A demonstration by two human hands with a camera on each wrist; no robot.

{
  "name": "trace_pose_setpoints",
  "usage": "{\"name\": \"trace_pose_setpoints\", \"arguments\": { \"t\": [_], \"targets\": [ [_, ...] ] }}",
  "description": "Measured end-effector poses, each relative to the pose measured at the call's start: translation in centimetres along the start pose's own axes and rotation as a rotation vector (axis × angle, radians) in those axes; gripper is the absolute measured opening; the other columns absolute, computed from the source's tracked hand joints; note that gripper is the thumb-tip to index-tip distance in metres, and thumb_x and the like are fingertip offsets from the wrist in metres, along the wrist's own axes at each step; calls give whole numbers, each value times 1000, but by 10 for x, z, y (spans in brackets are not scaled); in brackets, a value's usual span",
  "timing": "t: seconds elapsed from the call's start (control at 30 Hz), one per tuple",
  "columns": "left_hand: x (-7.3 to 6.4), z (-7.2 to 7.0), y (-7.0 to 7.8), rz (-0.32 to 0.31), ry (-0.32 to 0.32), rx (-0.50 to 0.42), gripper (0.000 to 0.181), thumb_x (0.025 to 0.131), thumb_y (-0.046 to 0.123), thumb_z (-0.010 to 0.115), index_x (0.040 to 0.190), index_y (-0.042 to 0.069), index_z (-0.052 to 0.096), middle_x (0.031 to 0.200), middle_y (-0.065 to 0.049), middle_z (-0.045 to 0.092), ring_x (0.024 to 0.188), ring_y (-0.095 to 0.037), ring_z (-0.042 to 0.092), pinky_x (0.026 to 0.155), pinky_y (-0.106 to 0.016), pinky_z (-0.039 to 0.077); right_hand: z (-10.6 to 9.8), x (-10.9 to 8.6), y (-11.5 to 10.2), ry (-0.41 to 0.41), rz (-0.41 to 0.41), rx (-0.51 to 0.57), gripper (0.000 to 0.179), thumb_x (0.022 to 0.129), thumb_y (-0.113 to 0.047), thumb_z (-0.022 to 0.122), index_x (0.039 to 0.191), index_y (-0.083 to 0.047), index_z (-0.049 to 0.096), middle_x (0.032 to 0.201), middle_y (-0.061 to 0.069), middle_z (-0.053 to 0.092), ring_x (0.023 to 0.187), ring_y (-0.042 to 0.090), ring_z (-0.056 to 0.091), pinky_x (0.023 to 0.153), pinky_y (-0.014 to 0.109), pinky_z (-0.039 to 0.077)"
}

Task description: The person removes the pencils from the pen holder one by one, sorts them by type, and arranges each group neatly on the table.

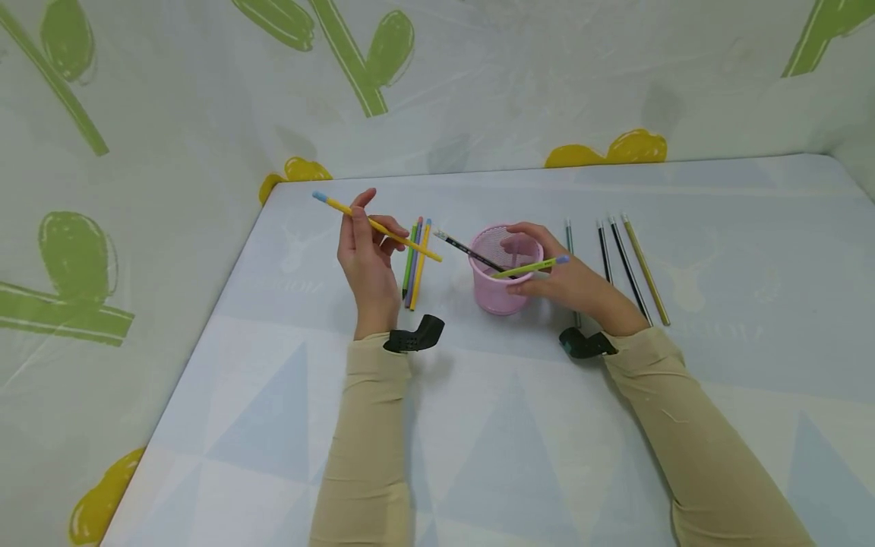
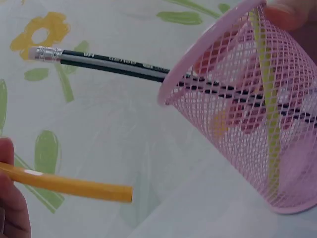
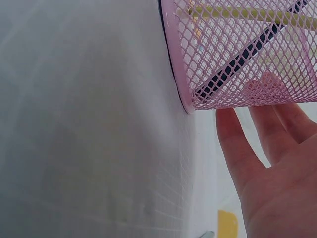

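My left hand (image 1: 369,262) pinches a yellow pencil (image 1: 424,251) with a light-blue end, held aslant left of the pink mesh pencil cup (image 1: 500,296). In the left wrist view the pencil's flat tip (image 2: 116,193) is apart from the cup. My right hand (image 1: 570,281) grips the cup from the right; the right wrist view shows its fingers (image 3: 233,136) against the mesh. Inside the cup lean a black pencil (image 1: 465,248) with a white eraser, pointing left, and a yellow-green pencil (image 1: 533,267) with a violet end, pointing right.
Green, purple and orange-yellow pencils (image 1: 421,270) lie together beside my left hand. Right of the cup lie a dark teal pencil (image 1: 570,235), two black pencils (image 1: 625,258) and a gold pencil (image 1: 645,270), partly behind my right arm. A patterned curtain or wall (image 1: 478,91) borders the table (image 1: 273,380).
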State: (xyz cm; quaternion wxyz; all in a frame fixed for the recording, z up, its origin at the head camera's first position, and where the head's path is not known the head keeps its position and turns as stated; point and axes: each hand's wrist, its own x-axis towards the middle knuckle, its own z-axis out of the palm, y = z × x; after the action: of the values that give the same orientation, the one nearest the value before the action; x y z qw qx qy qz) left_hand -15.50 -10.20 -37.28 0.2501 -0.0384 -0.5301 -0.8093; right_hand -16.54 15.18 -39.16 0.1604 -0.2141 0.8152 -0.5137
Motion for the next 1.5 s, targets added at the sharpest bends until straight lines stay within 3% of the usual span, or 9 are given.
{"name": "trace_pose_setpoints", "arguments": {
  "t": [0.23,0.43,0.5,0.6,0.67,0.83,1.1,1.33,1.5],
  "targets": [
    [-2,-5,10,-30,52,247,33,95,32,40,125,25,51,60,-8,39,59,-18,46,53,-23,33,1,-7,-17,-6,-9,23,74,75,-17,70,135,-20,27,135,6,29,122,26,27,95,55,27],
    [1,-17,0,-122,67,403,33,96,34,36,128,33,46,68,-9,39,69,-20,44,62,-25,31,0,0,1,-5,-17,18,75,74,-25,72,134,-28,28,133,0,32,121,22,28,94,53,28],
    [3,-22,-6,-146,65,454,30,96,27,35,118,24,55,81,0,51,82,-16,46,69,-24,32,0,2,7,-1,-22,9,76,73,-27,73,134,-30,28,133,-2,31,121,22,28,94,54,28],
    [5,-27,-15,-173,58,526,30,94,19,34,112,18,58,94,8,55,89,-14,46,74,-24,33,0,2,12,7,-26,-7,76,73,-29,73,133,-32,27,134,-2,31,122,23,27,94,55,28],
    [5,-29,-19,-190,49,583,31,92,15,35,114,17,58,101,7,56,92,-12,47,73,-23,34,0,3,14,14,-30,-18,76,73,-29,73,133,-32,27,135,-2,30,122,24,27,94,56,27],
    [4,-34,-29,-203,32,703,42,93,15,39,131,31,43,91,-7,56,85,-12,48,65,-24,35,0,3,15,18,-37,-31,75,73,-30,72,133,-32,27,135,-2,30,122,23,27,94,56,28],
    [2,-40,-41,-252,-24,837,55,88,11,41,136,36,31,101,12,55,95,-8,45,69,-26,41,-1,2,10,1,-58,2,75,74,-25,72,134,-30,27,133,0,32,120,23,30,93,52,30],
    [-3,-55,-42,-343,-41,869,59,87,11,43,132,45,29,108,14,54,96,-9,44,74,-29,42,12,-5,-20,-20,-27,50,74,75,-13,70,135,-17,26,135,9,29,122,27,28,95,51,29],
    [-2,-60,-43,-336,-92,950,50,87,10,42,130,36,41,110,11,56,97,-10,46,78,-28,41,14,-4,-19,-13,-46,46,73,76,-14,69,135,-18,27,135,9,29,121,28,29,93,50,31]
  ]
}}
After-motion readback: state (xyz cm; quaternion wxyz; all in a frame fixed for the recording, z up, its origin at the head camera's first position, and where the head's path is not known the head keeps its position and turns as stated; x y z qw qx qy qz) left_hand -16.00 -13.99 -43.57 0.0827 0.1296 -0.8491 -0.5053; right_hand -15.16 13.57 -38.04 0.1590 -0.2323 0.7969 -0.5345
